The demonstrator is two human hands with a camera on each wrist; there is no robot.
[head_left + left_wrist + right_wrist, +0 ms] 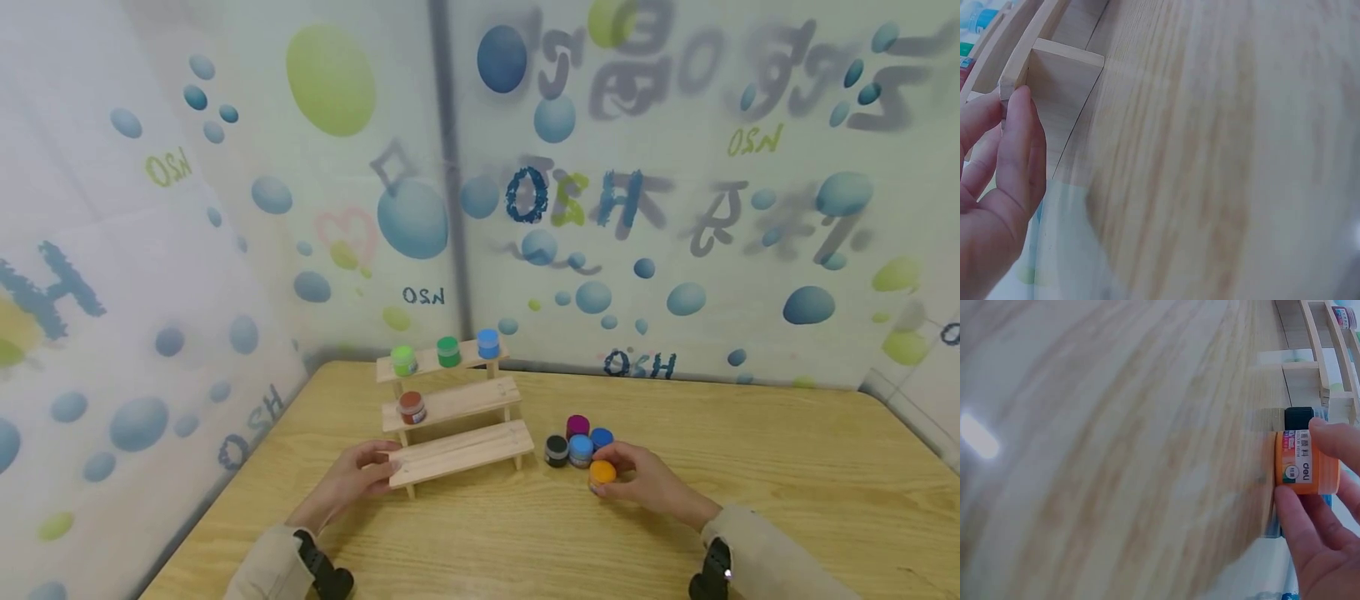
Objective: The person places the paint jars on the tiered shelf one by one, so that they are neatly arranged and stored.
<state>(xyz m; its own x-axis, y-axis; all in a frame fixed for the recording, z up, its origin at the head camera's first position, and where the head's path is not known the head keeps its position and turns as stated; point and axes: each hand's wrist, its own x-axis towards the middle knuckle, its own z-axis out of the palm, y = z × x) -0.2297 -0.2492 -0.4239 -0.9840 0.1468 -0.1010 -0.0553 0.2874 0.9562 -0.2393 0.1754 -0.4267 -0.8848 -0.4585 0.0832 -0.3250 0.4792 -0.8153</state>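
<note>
My left hand (351,477) pinches the left end of the lowest step of a three-tier wooden display stand (461,452), thumb and fingers on the board's end in the left wrist view. My right hand (651,482) holds an orange paint jar (602,472) between thumb and fingers; its white label (1302,456) shows in the right wrist view. Close behind that jar stand a black jar (556,451), a light blue jar (581,451), a dark blue jar (602,437) and a magenta jar (577,426).
Light green (403,360), green (448,352) and blue jars (488,343) stand on the top step. A reddish-brown jar (412,407) sits at the left of the middle step. Printed curtains (675,250) hang behind the wooden table (750,467).
</note>
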